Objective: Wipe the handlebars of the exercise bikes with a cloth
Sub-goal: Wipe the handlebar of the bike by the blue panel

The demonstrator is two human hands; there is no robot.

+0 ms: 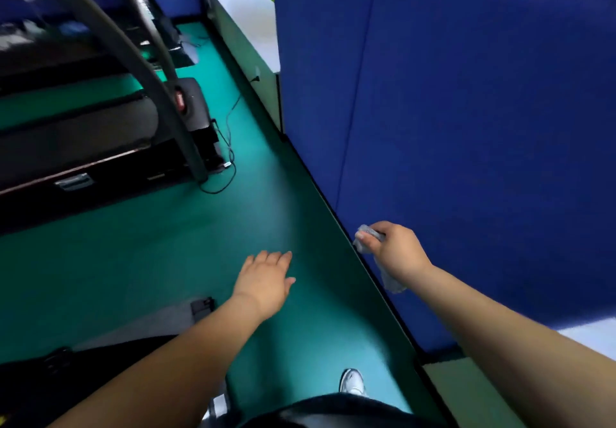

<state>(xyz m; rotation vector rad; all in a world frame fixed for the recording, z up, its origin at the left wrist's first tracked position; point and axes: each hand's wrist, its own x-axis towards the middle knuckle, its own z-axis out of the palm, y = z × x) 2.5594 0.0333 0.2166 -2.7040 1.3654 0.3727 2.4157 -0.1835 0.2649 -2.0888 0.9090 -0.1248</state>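
Head view, looking down along a green floor (206,254) beside a blue partition wall (466,127).

Item 1: right hand (396,254), out in front of the partition's lower edge, back of the hand toward the camera. Fingers curled into a fist around a grey cloth (366,239).

Item 2: grey cloth, bunched and gripped in the right hand. One crumpled end sticks out past the knuckles, up and to the left; the other end hangs below the wrist, down and to the right. Long axis runs on that diagonal, through the fist. Cloth touches nothing but the hand.

Item 3: left hand (266,281), held over the floor, palm down, holding nothing. Fingers straight and lying close together, thumb out to the side, fingertips pointing up the frame.

Item 4: treadmill (100,140), upper left, well apart from both hands; dark deck, grey uprights rising out of frame, a black cable (230,147) looping on the floor by its base.

Item 5: white sneaker (351,382), bottom centre, on the floor.

Item 6: small black object (201,307) on the floor just left of the left forearm; blurred, kind not discernible.

Handlebars: not identifiable anywhere in frame.
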